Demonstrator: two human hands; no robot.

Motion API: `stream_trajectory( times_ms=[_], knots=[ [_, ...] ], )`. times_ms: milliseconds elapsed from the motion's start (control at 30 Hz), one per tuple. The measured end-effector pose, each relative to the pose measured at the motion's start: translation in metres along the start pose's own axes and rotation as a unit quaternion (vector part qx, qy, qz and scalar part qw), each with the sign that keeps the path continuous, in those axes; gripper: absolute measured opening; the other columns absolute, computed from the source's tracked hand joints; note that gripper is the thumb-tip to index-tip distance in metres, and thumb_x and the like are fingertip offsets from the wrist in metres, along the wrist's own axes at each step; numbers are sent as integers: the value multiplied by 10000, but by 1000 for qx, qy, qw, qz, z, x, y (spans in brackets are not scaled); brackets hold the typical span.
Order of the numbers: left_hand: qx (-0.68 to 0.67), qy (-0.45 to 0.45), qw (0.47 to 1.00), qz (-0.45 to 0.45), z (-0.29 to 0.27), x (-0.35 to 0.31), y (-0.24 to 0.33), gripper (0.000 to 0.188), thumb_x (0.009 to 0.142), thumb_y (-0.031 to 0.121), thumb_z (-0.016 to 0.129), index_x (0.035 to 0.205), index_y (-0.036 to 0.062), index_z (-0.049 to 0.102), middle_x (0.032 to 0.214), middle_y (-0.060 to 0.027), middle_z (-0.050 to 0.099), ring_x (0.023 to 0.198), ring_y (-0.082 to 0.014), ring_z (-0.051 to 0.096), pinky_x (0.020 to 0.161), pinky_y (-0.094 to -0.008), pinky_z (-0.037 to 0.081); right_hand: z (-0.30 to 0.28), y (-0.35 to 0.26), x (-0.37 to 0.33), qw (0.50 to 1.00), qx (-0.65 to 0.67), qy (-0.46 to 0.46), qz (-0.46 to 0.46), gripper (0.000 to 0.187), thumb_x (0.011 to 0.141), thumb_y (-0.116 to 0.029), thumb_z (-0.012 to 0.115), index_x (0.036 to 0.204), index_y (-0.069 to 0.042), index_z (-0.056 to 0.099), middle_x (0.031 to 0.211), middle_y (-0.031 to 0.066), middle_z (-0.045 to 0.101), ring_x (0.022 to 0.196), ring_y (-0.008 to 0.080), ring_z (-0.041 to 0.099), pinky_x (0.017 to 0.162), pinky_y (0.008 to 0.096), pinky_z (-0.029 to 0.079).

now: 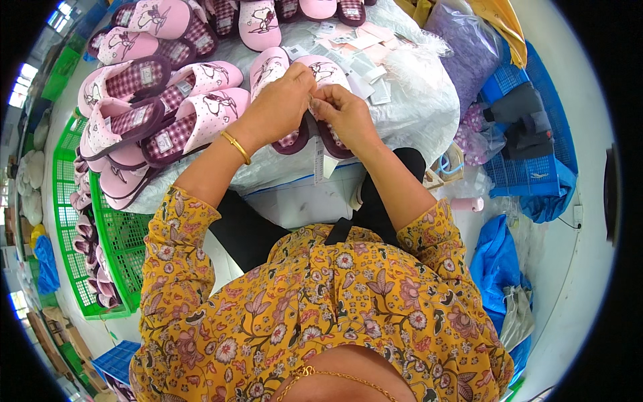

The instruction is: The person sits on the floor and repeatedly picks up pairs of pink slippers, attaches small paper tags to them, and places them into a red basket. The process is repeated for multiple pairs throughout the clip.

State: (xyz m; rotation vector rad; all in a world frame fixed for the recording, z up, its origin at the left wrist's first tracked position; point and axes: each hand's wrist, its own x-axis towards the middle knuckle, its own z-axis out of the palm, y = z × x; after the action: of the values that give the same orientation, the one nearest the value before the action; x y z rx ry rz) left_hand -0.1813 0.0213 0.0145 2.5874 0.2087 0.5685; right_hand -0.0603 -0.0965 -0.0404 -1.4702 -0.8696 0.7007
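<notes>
While I look down past my yellow flowered blouse (321, 315), the surface (415, 114) in front of me is the biggest thing, draped in clear plastic sheeting. Pink slippers (161, 100) with plum plaid insoles lie heaped across its left half and along its far edge, some overlapping one another. A green crate (80, 228) stands at the left edge of the surface, with more slippers stacked against its inner wall. A blue crate (529, 167) sits off the right edge, with a dark folded cloth (522, 117) lying on it, and a clear bag of purple stuff (469, 40) rests at the far right corner. Blue plastic (495, 261) is bunched on the floor to my right.

One pair (315, 74) of slippers lies near the middle of the near edge, toes pointing away from me, mostly covered by my hands. My left hand (281, 104), with a gold bangle (236, 147) on the wrist, rests over the left slipper, fingers curled in. My right hand (345, 114) lies on the right slipper. Both hands meet fingertip to fingertip, pinching something very small between them; I cannot tell what it is. A white tag (325, 164) hangs below my right hand over the near edge. Loose paper tags (365, 57) are scattered just beyond the pair.
</notes>
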Motion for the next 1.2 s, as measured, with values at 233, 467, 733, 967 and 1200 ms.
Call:
stream_trajectory(
  times_ms=[233,467,733,967,1200],
  knots=[
    [51,119,992,4,-11,-41,-11,70,849,69,623,901,28,603,1018,-118,603,953,-317,595,819,-384,487,-15,6,4,960,272,32,53,102,959,-170,624,961,-73,595,790,-8,601,657,57,519,592,188,430],
    [70,36,995,-59,13,-54,-17,332,821,203,659,1116,60,606,964,-138,633,925,-328,619,759,-430,511,-24,0,11,956,292,-1,11,116,970,-151,611,1009,-53,562,880,14,587,726,78,518,669,212,433],
    [-15,37,992,-116,40,-51,-12,208,844,124,625,1036,45,622,948,-141,650,846,-345,641,736,-426,507,-24,-33,20,997,-58,7,-49,112,921,-138,655,974,-43,629,768,4,586,682,92,523,636,238,429],
    [114,141,980,-87,19,-50,-17,158,814,79,643,970,102,661,1099,-51,616,920,-284,616,748,-413,495,16,-13,0,972,-216,-16,-88,145,845,-117,681,958,-48,621,810,106,682,741,286,660,668,377,507],
    [178,200,963,-36,30,-38,-40,318,773,71,633,1068,159,711,1335,-77,535,1259,-286,467,1018,-421,342,31,-9,11,930,-363,38,-53,271,792,-142,726,1007,-69,577,763,94,671,741,240,668,654,369,494]
  ],
)
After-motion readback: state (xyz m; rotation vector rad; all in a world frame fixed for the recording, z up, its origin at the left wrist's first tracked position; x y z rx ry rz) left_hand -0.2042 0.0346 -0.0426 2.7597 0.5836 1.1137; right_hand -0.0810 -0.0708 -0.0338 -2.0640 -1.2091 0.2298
